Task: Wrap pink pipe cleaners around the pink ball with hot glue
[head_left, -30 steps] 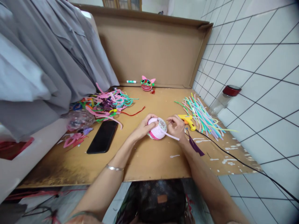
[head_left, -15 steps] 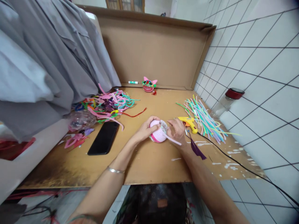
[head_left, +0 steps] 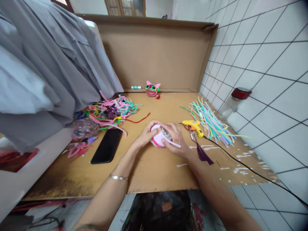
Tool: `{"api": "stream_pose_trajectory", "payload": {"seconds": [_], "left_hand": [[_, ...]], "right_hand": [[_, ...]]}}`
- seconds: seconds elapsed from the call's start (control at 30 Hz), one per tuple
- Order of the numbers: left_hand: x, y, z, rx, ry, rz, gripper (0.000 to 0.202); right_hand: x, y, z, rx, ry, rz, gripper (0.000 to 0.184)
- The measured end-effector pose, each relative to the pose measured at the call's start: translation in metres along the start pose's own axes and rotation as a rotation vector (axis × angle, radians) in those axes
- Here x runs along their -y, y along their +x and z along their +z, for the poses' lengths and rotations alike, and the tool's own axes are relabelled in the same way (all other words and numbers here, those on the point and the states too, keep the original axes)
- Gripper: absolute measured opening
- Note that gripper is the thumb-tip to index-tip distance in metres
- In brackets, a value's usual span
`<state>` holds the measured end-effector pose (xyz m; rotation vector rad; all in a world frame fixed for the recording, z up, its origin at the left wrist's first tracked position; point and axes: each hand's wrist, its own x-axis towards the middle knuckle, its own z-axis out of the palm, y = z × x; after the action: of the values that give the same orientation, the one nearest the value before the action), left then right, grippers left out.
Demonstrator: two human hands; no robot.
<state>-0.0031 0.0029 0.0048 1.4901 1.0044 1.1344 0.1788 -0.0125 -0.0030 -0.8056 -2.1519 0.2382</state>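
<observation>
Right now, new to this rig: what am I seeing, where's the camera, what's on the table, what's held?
No machine here: a person works with two bare hands, and the single picture comes from a camera on their head, looking forward and down, so the forearms enter from the bottom. The left hand cups a round pink-wrapped ball; the right hand presses a thin pink strip onto it. Under them is a brown cardboard work surface. To the right lie a yellow glue gun and a bundle of straight pastel pipe cleaners; to the left, a black phone and a tangle of coloured pipe cleaners. At the back stands a small pink cat-face figure.
</observation>
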Motion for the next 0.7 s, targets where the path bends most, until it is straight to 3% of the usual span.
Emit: {"api": "stream_pose_trajectory", "payload": {"seconds": [0.7], "left_hand": [[0.007, 0.002, -0.001, -0.011, -0.061, -0.010, 0.035]], "right_hand": [[-0.001, 0.000, 0.009, 0.009, -0.086, 0.011, 0.063]]}}
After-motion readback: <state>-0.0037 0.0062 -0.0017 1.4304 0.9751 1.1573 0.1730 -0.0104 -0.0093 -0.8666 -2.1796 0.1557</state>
